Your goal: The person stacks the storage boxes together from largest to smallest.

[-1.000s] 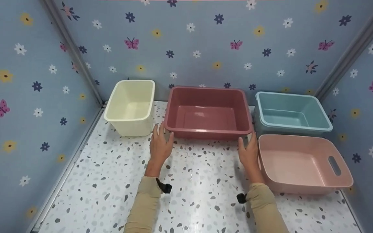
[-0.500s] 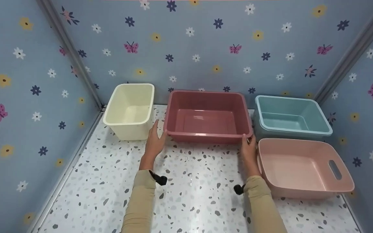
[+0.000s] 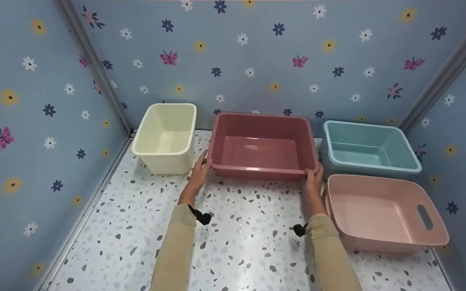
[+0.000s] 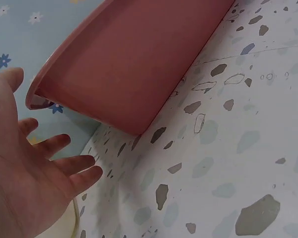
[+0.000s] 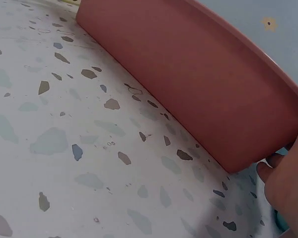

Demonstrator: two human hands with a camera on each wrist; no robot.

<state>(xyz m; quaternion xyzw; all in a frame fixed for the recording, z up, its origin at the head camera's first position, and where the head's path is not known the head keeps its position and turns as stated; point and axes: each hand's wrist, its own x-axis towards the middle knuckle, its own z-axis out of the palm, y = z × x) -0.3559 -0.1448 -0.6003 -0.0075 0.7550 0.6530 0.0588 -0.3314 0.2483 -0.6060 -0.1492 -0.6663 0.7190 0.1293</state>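
A dark pink plastic bin (image 3: 263, 174) stands on the speckled surface against the back wall. My right hand (image 3: 313, 190) grips its front right corner, the thumb over the rim and the fingers around the side. In the right wrist view, that hand (image 5: 290, 181) is partly cut off at the edge. At the front left corner is my left hand (image 3: 198, 178). The left wrist view has this hand (image 4: 37, 158) with fingers spread and slightly bent, a small gap between them and the bin (image 4: 124, 64).
A cream bin (image 3: 168, 163) stands left of the dark pink bin, close to my left hand. To the right are a light blue bin (image 3: 374, 167) and, in front of it, a pale pink basket (image 3: 386, 240) with a handle slot. Flowered walls (image 3: 257, 52) enclose the back and sides.
My right hand has moved onto the bin's front right corner and taken hold of its rim. The left hand has shifted out and then back in beside the left corner. The bins stay in place.
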